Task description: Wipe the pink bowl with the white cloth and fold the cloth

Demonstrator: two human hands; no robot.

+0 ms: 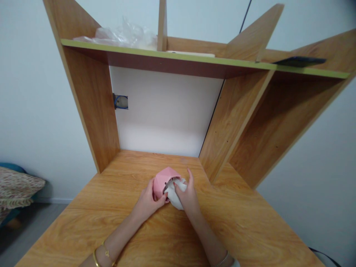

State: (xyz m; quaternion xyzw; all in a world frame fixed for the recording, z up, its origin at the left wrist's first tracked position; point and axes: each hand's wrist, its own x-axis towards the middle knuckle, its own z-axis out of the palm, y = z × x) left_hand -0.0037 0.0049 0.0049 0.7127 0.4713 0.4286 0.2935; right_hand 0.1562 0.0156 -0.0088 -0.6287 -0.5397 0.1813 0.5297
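Right now, the largest thing in my feed is the wooden shelf unit [94, 100], rising at twelve o'clock around a white back panel [167, 115]; I take the pink shell [164, 177] as the dial's centre. Below it spreads the wooden desk [236, 218], its left edge running from nine to eight o'clock, its right from three to four. I have my widest open room out toward four and eight, and a shorter stretch of wood at twelve before the panel. My tightest side is two to three, where the wooden divider [236, 118] comes down near the right hand [190, 200]. That hand reaches in from five: its thumb lies on the white bundle [175, 200], its forefinger stands up apart, and I cannot tell whether the hidden fingers grip. The left hand [146, 204], in from seven, is clamped round the shell's nine o'clock side, thumb at the near rim. I see the shell near the middle of the desk, smooth and faceted, its opening toward four, with dark spots at the rim. Smaller, the bundle looks soft and creased, partly inside that opening and bulging out at four.
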